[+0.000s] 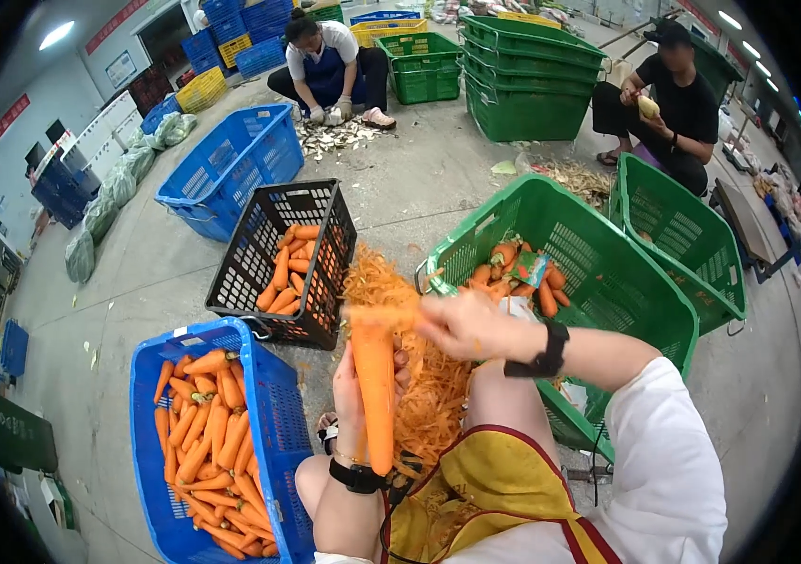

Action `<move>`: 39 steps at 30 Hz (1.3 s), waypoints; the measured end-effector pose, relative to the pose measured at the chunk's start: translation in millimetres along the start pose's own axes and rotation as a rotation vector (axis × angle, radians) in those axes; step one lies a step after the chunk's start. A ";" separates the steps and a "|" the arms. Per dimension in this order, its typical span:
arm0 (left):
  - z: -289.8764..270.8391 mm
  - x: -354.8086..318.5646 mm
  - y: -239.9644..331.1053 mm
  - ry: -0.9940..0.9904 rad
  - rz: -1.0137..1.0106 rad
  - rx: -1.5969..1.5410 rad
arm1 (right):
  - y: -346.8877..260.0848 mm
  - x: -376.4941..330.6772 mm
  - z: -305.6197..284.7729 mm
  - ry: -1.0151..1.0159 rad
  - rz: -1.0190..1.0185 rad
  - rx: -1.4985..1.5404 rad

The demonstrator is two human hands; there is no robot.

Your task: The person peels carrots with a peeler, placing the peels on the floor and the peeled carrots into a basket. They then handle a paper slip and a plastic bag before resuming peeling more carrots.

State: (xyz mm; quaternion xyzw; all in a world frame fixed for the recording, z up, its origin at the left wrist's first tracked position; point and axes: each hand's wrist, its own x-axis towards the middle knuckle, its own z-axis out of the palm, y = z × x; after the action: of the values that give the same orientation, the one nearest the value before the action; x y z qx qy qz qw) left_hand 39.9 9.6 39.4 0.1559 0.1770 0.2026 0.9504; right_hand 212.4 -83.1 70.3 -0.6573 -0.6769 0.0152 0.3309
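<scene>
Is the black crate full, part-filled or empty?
Part-filled: the carrots lie in the lower part of the black crate, and bare lattice wall shows above them, up to the rim.

The left hand [348, 390] holds a carrot [377, 395], and the right hand [475, 326] is near its far end. To their left stands a crate [280, 442] of carrots [217, 442]; ahead of that, a second crate [302, 329] with carrots, and a third crate [273, 150] beyond it. Peelings [430, 409] lie between the second crate and a bin [626, 282] on the right, itself holding carrots. A further bin [687, 230] stands beyond, its contents hard to make out. Ahead, stacked bins [522, 89] stand between two co-workers [682, 113].
</scene>
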 end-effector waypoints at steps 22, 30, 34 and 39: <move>-3.6 5.9 0.3 0.077 0.111 -0.208 | -6.0 -19.7 2.8 -0.451 -0.308 0.262; -19.5 7.1 -4.0 -0.055 0.026 -0.116 | 13.0 -17.6 12.7 -0.021 -0.029 0.021; -20.7 6.0 0.5 -0.052 0.080 -0.237 | -9.5 -18.1 -0.1 -0.498 -0.310 0.248; -13.2 6.0 1.4 -0.086 -0.111 -0.126 | 8.1 -5.7 5.8 -0.054 -0.017 0.027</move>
State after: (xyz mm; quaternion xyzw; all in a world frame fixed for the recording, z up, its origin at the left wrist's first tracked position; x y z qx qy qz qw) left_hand 39.3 16.5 26.5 0.0945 0.1313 0.1536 0.9748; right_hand 216.3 -84.7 59.6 -0.6462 -0.6910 0.0392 0.3216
